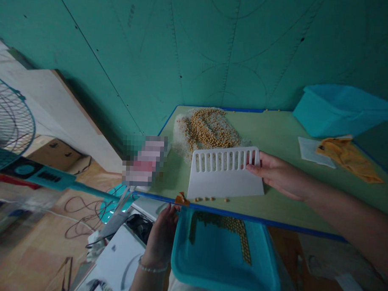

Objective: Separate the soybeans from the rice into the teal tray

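Note:
My right hand (275, 174) is closed on the right end of a white plastic scraper (224, 183) with a row of slots along its top. The scraper stands on the table just in front of a pile of yellow beans (210, 131) mixed with small white grains (181, 130). Several loose beans (212, 199) lie between its lower edge and the table's front edge. Below that edge is a blue plastic tray (221, 269) with some beans inside. My left hand (162, 229) grips the tray's far left corner, its fingertips partly hidden beside the table edge.
The pale table (274, 212) has blue edging and a piece of orange tape (182, 199). A turquoise bin (338, 112), a white sheet (311, 151) and an orange cloth (352, 155) are at the right. A fan (10, 130) stands left; cables (80, 213) lie on the floor.

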`<action>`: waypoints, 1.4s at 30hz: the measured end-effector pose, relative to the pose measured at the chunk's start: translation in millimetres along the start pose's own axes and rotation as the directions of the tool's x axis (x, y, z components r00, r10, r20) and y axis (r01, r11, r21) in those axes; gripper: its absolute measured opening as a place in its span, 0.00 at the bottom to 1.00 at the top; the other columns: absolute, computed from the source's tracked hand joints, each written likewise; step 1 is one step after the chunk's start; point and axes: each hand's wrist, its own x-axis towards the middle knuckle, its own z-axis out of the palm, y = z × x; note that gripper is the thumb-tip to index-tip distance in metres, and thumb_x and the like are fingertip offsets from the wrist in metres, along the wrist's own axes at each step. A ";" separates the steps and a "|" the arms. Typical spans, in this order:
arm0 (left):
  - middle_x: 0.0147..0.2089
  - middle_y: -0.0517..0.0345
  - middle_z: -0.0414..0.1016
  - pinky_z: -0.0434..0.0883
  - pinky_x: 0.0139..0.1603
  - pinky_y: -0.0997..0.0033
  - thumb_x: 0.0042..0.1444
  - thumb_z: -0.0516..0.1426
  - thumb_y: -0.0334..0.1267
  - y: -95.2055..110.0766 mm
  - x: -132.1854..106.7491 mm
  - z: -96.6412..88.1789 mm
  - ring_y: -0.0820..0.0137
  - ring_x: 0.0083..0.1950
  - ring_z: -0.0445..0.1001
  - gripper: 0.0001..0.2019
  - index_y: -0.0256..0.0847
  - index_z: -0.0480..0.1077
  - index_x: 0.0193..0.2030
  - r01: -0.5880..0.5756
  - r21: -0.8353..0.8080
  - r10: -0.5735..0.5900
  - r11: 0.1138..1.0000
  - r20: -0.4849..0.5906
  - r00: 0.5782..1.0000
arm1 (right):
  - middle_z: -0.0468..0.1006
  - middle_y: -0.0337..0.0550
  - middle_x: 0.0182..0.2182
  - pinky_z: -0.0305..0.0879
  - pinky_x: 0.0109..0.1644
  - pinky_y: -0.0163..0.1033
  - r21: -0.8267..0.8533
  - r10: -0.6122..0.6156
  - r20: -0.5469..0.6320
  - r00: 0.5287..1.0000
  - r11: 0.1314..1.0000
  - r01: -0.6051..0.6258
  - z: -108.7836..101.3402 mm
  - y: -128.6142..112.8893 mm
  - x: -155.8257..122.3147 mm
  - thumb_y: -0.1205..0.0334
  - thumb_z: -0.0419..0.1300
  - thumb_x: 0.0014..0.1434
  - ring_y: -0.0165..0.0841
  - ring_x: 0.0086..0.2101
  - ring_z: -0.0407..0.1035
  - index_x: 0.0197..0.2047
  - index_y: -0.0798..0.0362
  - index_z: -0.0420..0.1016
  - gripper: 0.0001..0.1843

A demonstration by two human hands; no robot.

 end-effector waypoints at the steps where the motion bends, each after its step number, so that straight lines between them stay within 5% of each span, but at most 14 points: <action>1: 0.26 0.60 0.78 0.70 0.44 0.60 0.34 0.67 0.41 0.0 0.2 0.0 0.58 0.38 0.77 0.12 0.40 0.73 0.26 -0.001 0.005 0.001 1.000 0.004 1.000 | 0.76 0.41 0.39 0.61 0.47 0.43 0.002 0.004 -0.001 1.000 1.000 -0.004 0.0 0.4 -0.3 0.64 0.58 0.51 0.35 0.42 0.68 0.40 0.51 0.66 0.11; 8: 0.31 0.57 0.79 0.69 0.45 0.59 0.40 0.64 0.40 -1.0 -0.2 0.9 0.58 0.41 0.76 0.10 0.40 0.73 0.29 -0.006 0.031 0.006 1.000 0.016 1.000 | 0.77 0.40 0.37 0.63 0.45 0.42 0.008 -0.005 0.013 1.000 1.000 0.005 1.3 2.6 -3.4 0.63 0.58 0.50 0.35 0.40 0.69 0.39 0.50 0.66 0.11; 14: 0.25 0.57 0.77 0.69 0.45 0.56 0.43 0.61 0.42 -2.0 1.5 -0.5 0.56 0.39 0.77 0.08 0.40 0.72 0.27 -0.002 0.012 0.002 1.000 0.003 1.000 | 0.77 0.41 0.39 0.63 0.45 0.44 0.001 0.012 0.007 1.000 1.000 -0.012 0.7 8.7 -6.9 0.62 0.58 0.51 0.37 0.41 0.69 0.42 0.50 0.68 0.14; 42: 0.26 0.59 0.78 0.69 0.46 0.57 0.43 0.62 0.41 2.8 -4.4 -2.0 0.57 0.41 0.76 0.07 0.41 0.72 0.28 -0.039 0.015 0.039 0.999 0.008 0.999 | 0.77 0.40 0.36 0.65 0.42 0.42 -0.022 -0.012 0.022 1.000 1.000 0.012 -7.9 19.1 -12.5 0.59 0.58 0.51 0.34 0.36 0.71 0.42 0.50 0.68 0.14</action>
